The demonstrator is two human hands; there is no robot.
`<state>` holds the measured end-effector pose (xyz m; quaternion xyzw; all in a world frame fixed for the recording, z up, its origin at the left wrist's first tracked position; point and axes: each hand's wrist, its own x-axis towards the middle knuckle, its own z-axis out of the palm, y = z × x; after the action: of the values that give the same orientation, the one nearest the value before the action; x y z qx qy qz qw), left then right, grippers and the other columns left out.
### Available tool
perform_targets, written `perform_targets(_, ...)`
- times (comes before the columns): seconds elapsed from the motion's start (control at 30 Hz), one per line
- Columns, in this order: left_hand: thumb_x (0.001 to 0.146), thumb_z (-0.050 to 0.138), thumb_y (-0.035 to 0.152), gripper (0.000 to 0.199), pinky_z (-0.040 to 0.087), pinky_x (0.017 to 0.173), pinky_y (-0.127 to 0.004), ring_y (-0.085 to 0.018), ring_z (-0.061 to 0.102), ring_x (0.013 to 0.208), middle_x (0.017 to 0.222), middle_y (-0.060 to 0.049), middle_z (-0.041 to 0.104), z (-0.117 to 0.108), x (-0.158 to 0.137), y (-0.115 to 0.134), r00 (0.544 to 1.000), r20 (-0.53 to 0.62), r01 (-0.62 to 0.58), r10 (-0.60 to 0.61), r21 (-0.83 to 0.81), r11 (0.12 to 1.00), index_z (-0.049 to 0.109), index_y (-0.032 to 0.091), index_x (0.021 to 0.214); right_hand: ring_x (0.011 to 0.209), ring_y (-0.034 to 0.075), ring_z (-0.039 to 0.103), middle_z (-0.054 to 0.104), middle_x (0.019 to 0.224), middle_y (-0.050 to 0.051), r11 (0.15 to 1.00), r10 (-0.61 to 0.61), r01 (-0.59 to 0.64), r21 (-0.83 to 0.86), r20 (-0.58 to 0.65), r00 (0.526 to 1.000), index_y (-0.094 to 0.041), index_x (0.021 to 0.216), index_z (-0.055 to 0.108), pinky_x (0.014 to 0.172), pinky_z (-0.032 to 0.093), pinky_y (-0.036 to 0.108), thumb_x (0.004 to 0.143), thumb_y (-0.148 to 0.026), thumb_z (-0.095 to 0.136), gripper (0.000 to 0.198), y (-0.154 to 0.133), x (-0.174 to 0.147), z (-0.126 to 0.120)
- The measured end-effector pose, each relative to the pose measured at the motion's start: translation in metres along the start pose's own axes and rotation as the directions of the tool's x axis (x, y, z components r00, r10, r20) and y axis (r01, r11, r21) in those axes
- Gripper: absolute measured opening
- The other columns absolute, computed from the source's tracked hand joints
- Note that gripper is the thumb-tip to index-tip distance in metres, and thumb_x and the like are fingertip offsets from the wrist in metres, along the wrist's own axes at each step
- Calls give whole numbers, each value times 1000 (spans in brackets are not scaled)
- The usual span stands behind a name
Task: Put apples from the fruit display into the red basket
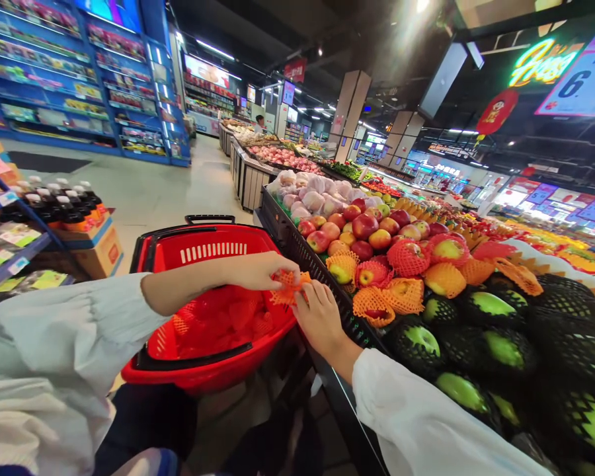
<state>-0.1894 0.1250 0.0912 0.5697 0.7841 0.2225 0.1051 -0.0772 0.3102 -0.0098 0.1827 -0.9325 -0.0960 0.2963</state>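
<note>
Both hands meet over the near rim of the red basket [198,370]. Left hand [258,270] and right hand [320,314] pinch one orange foam net [288,288] between fingertips. Step judged: handling the net above the basket. Next calls for a steady two-handed grip.

A pale, glossy floor [149,188] runs off down the aisle, and tall blue shelves [79,79] packed with goods line the left side. Overhead the dark ceiling [258,26] carries strip lights, a green neon sign [543,63] glows at upper right, and square pillars [350,112] stand among long produce stands [250,175] further back.
</note>
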Motion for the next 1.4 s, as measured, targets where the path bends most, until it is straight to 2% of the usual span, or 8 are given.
perform_targets(0.2, 82, 56, -1, 31, 49, 82, -21, -16, 71, 88, 97, -4, 78, 9, 8, -12, 997, -72, 27, -27, 11, 1000, 74, 12, 103, 109, 24, 63, 71, 110, 13, 977, -154, 147, 155, 34, 987, -14, 99, 66, 101, 49, 36, 101, -19, 54, 14, 0, 6, -6)
perform_targets(0.37, 82, 51, 0, 42, 52, 93, -28, -20, 71, 103, 112, -7, 76, 16, 15, -5, 946, -287, -76, 153, 262, 962, 77, 16, 110, 101, 26, 63, 70, 102, 14, 979, 76, -92, 181, 97, 992, -11, 115, 64, 97, 48, 39, 101, -21, 51, 22, 3, 10, -8)
perform_targets(0.5, 88, 43, 4, 47, 55, 95, -37, -23, 70, 109, 118, -8, 73, 22, 17, 6, 864, -431, -86, 261, 383, 920, 76, 20, 116, 107, 34, 60, 68, 110, 22, 959, 261, -259, 118, -2, 965, -2, 129, 57, 97, 47, 47, 96, -36, 61, 48, 6, 7, 2)
perform_targets(0.63, 90, 41, 5, 48, 55, 99, -41, -24, 68, 114, 121, -6, 71, 23, 16, 12, 847, -467, -53, 254, 401, 914, 76, 23, 118, 112, 37, 58, 66, 119, 24, 949, 308, -298, 101, -98, 946, -7, 123, 60, 96, 47, 52, 94, -48, 63, 51, 8, 6, 4)
perform_targets(0.8, 86, 47, 6, 43, 56, 95, -38, -23, 70, 107, 115, -6, 73, 22, 16, -3, 861, -450, -65, 237, 365, 929, 77, 21, 113, 123, 28, 57, 70, 120, 14, 983, -32, 49, 175, -98, 995, -14, 119, 65, 116, 36, 49, 100, -22, 49, 26, 7, 6, -5)
perform_targets(0.97, 86, 49, 6, 34, 56, 90, -29, -18, 73, 96, 101, -6, 77, 23, 11, 3, 874, -344, -281, 343, 217, 935, 78, 18, 98, 120, 28, 59, 71, 123, 16, 903, -384, 353, 247, 90, 919, -8, 128, 66, 112, 42, 44, 99, -20, 51, 35, 4, 4, -6)
perform_targets(1.17, 94, 50, 10, 29, 54, 91, -28, -17, 73, 100, 107, -6, 79, 15, 15, 26, 878, -350, -319, 326, 78, 944, 77, 17, 105, 98, 24, 69, 75, 112, 17, 998, -59, 59, 6, 113, 992, -6, 121, 72, 96, 50, 36, 101, -7, 42, 36, 9, 5, -1)
perform_targets(1.4, 91, 55, 15, 26, 53, 90, -33, -18, 70, 95, 104, -9, 77, -20, 78, -10, 885, -434, -151, 168, 72, 986, 75, 13, 107, 72, 21, 68, 75, 92, 13, 985, 161, -143, -93, 225, 961, -13, 105, 72, 66, 45, 32, 103, -14, 49, 23, 4, 2, -7)
